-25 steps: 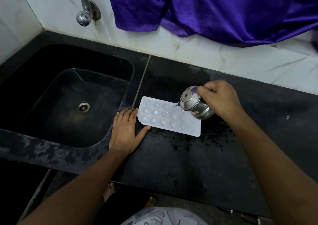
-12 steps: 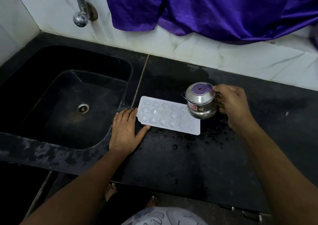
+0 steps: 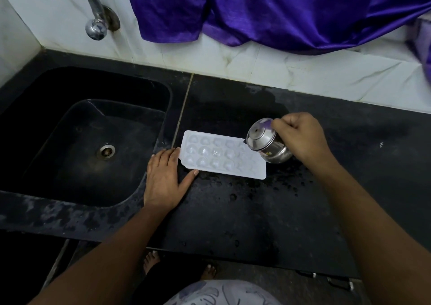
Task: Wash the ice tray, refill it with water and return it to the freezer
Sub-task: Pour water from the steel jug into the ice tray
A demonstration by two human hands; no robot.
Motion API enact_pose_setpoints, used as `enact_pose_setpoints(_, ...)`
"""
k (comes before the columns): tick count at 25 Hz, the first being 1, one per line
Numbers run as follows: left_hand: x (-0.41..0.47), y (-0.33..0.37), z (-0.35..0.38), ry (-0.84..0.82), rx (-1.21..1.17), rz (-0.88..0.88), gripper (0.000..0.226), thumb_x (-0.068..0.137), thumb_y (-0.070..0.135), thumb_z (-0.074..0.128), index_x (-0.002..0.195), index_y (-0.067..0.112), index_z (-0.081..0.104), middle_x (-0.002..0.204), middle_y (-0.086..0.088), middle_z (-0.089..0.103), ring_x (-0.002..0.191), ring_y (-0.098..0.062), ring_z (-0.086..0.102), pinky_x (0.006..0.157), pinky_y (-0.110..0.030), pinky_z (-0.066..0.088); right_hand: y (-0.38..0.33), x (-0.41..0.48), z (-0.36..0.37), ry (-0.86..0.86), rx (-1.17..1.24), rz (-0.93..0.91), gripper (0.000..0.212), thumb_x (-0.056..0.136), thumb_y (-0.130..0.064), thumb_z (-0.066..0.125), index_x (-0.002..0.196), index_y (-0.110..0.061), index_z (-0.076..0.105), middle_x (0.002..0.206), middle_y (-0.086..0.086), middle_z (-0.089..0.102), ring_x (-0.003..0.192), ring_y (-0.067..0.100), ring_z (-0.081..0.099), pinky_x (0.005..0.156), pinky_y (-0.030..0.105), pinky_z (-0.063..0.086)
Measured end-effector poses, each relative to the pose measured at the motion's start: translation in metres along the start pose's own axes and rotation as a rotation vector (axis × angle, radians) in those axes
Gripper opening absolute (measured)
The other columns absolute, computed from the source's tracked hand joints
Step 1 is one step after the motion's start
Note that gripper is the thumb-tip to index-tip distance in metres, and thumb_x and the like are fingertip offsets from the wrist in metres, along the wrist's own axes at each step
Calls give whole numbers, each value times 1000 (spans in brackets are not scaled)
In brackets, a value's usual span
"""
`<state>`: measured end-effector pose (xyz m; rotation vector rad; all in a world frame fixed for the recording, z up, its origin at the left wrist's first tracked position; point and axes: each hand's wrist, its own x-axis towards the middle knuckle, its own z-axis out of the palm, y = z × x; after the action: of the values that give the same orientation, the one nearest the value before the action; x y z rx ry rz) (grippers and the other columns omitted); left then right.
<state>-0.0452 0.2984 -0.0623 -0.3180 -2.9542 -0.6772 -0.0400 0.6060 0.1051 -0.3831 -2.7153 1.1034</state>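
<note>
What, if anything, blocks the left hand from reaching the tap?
Likely nothing, so yes: the left hand lies flat against the ice tray, holding nothing, with only the sink between it and the tap.

One wide-angle view is taken from the head, aimed forward and steeply down over the near edge of the counter [image 3: 233,211]. The tray [image 3: 258,173] is framed near centre at close range. The sink [image 3: 58,129] is placed at 9 o'clock, the wall [image 3: 303,71] at 12, the feet [image 3: 151,261] at 6. The arms [image 3: 349,211] are cut off at 7 and 5.
</note>
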Motion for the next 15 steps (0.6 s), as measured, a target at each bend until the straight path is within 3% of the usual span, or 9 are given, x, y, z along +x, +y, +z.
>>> enact_pose_setpoints(5,0,0,-1,3,-2,3,82,98,70,49,155,12,46,154,-11,54,149,-31,40,130,-53,23,-7,1,0,7,-165,-51,41,91,-30,61,63,0,57,62,20,59,57,35,55,59,45,50)
enact_pose_setpoints(15,0,1,-2,-5,5,1,81,98,68,53,156,12,44,156,-10,52,150,-30,38,130,-52,21,-14,1,-4,16,-218,-81,42,90,-32,62,64,0,56,66,22,59,64,39,59,60,48,50)
